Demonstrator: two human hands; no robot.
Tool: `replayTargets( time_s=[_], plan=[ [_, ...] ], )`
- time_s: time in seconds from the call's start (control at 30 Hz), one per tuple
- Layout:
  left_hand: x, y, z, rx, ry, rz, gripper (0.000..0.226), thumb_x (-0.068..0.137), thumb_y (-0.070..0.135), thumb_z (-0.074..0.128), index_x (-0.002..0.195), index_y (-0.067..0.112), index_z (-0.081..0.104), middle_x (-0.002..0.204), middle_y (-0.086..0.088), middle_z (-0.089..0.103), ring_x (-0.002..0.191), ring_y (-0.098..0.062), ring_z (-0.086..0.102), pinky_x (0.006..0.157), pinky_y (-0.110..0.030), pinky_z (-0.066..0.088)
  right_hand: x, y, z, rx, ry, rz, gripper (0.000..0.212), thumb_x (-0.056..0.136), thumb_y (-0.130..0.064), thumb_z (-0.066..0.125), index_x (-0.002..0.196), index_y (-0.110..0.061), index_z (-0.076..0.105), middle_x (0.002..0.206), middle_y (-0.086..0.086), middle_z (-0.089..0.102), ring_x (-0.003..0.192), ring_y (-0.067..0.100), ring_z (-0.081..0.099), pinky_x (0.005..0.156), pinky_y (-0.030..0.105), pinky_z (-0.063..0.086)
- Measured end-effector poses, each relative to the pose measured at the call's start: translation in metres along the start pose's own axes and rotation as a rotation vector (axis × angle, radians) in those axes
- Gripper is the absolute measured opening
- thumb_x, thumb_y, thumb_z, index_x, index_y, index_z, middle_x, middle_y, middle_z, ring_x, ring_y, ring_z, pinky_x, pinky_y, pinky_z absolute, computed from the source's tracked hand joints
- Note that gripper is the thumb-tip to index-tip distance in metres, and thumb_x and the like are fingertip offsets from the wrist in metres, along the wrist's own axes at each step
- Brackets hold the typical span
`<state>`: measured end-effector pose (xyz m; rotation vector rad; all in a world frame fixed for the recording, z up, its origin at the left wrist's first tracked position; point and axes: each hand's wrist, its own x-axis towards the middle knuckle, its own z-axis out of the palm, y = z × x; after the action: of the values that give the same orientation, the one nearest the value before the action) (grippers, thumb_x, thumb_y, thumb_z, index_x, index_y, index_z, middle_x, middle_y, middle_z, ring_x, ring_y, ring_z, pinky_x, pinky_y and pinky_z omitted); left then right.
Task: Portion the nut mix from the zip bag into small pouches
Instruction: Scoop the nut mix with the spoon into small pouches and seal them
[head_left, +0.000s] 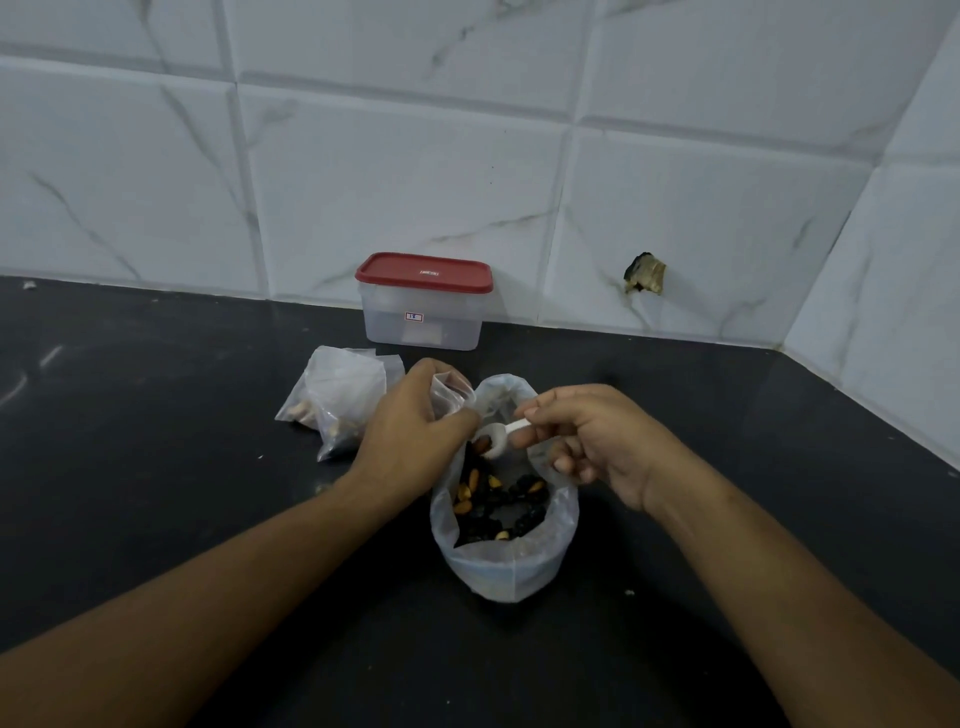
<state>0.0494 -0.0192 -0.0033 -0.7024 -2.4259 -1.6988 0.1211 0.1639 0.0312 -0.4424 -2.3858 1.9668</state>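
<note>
On the dark desk (156, 441), head view: grips a small pouch (451, 394) with the left hand (410, 431), mouth held open just above the zip bag (506, 569), probably so stray pieces drop back in. Pinches a white spoon (500, 434) in the right hand (587, 441), bowl at the pouch mouth, carrying a few nuts. Zip bag upright, rim rolled down for reach, nut mix (498, 506) low inside. Behind left, filled pouches (337, 400) laid aside; red-lidded container (423, 306) shut by the wall, contents unclear.
</note>
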Motion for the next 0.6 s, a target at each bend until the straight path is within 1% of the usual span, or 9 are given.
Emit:
replayTargets(
  time_s=[0.07, 0.13, 0.23, 0.3, 0.37, 0.47, 0.6],
  plan=[
    [0.000, 0.001, 0.000, -0.026, -0.007, -0.013, 0.025, 0.087, 0.018, 0.072, 0.107, 0.026, 0.060, 0.096, 0.008, 0.067, 0.089, -0.008, 0.065, 0.073, -0.029, 0.053, 0.002, 0.002, -0.002, 0.054, 0.005, 0.034, 0.019, 0.099, -0.014, 0.061, 0.110, -0.004, 0.072, 0.095, 0.012, 0.081, 0.044, 0.008, 0.049, 0.038, 0.018, 0.029],
    [0.000, 0.001, 0.000, -0.060, -0.008, -0.027, 0.024, 0.088, 0.017, 0.071, 0.107, 0.026, 0.061, 0.095, 0.007, 0.067, 0.088, -0.007, 0.066, 0.070, -0.026, 0.051, 0.002, 0.003, -0.002, 0.057, 0.007, 0.049, 0.020, 0.098, -0.016, 0.063, 0.111, -0.004, 0.073, 0.097, 0.011, 0.081, 0.046, 0.008, 0.049, 0.039, 0.018, 0.030],
    [0.000, 0.001, 0.000, -0.101, -0.009, -0.038, 0.023, 0.087, 0.015, 0.072, 0.106, 0.024, 0.062, 0.096, 0.007, 0.067, 0.089, -0.006, 0.065, 0.070, -0.024, 0.050, 0.001, 0.002, -0.002, 0.007, -0.001, 0.033, 0.016, 0.098, -0.016, 0.064, 0.105, -0.005, 0.072, 0.095, 0.010, 0.081, 0.047, 0.009, 0.050, 0.039, 0.018, 0.031],
    [0.000, 0.001, 0.000, -0.124, -0.010, -0.043, 0.023, 0.087, 0.016, 0.071, 0.106, 0.023, 0.062, 0.098, 0.005, 0.068, 0.092, -0.009, 0.066, 0.072, -0.026, 0.051, -0.001, 0.000, -0.003, -0.053, -0.012, 0.007, 0.015, 0.098, -0.016, 0.064, 0.103, -0.004, 0.071, 0.092, 0.010, 0.081, 0.047, 0.011, 0.051, 0.038, 0.019, 0.032],
    [0.000, 0.001, 0.000, -0.130, -0.014, -0.046, 0.023, 0.088, 0.016, 0.071, 0.107, 0.023, 0.062, 0.099, 0.003, 0.068, 0.093, -0.010, 0.066, 0.073, -0.028, 0.052, -0.003, -0.003, -0.005, -0.122, 0.007, -0.031, 0.018, 0.097, -0.015, 0.064, 0.105, -0.001, 0.071, 0.084, 0.008, 0.079, 0.046, 0.011, 0.052, 0.039, 0.020, 0.032],
    [0.000, 0.002, 0.000, -0.131, -0.016, -0.046, 0.023, 0.088, 0.016, 0.071, 0.108, 0.023, 0.061, 0.100, 0.003, 0.067, 0.093, -0.010, 0.065, 0.074, -0.029, 0.053, -0.006, -0.006, -0.007, -0.273, 0.057, -0.116, 0.012, 0.098, -0.013, 0.062, 0.100, -0.006, 0.071, 0.074, 0.003, 0.076, 0.045, 0.011, 0.053, 0.040, 0.020, 0.033],
    [0.001, 0.002, 0.001, -0.140, -0.031, -0.056, 0.023, 0.088, 0.018, 0.071, 0.108, 0.023, 0.061, 0.100, 0.003, 0.067, 0.093, -0.011, 0.066, 0.076, -0.030, 0.055, -0.009, -0.008, -0.005, -0.339, 0.027, -0.172, 0.010, 0.098, -0.014, 0.061, 0.099, -0.009, 0.070, 0.072, 0.001, 0.074, 0.047, 0.012, 0.052, 0.041, 0.020, 0.033]
  ],
)
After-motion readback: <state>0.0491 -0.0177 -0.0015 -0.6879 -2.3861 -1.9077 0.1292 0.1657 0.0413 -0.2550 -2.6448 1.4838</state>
